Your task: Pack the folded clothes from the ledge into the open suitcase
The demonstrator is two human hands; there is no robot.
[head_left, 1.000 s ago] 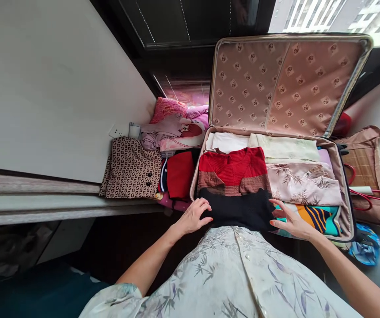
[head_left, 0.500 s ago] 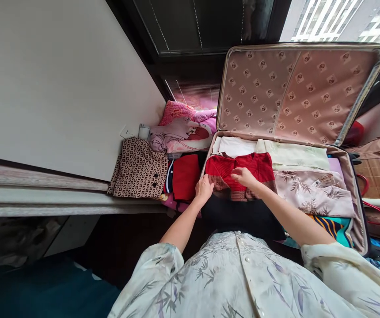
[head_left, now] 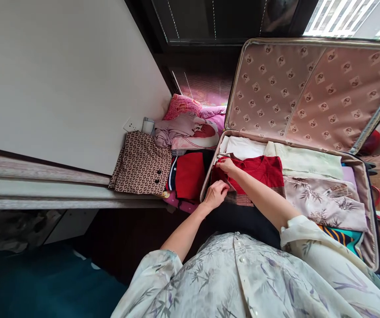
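Note:
A red knit sweater (head_left: 264, 170) with a brownish lower band lies spread in the near left part of the open suitcase (head_left: 371, 212). At its upper left, my right hand (head_left: 227, 166) is closed, with the fingertips pinching the red fabric. My left hand (head_left: 215, 194) is closed on the sweater's left edge, lower down and nearer to me. Behind the sweater lie a folded white garment (head_left: 245, 147) and a pale green one (head_left: 304, 159). To its right is a pale pink garment with a bamboo print (head_left: 324, 198).
The suitcase lid (head_left: 292, 92) stands raised against the window side. Left of the suitcase are a folded red garment (head_left: 189, 176), a brown patterned garment (head_left: 143, 163) and a mauve cloth (head_left: 176, 126). A white panel (head_left: 60, 88) rises on the left.
My right hand has moved left from the sweater's middle to its upper left. My left hand has shifted slightly right along the left edge. The view has swung a little left.

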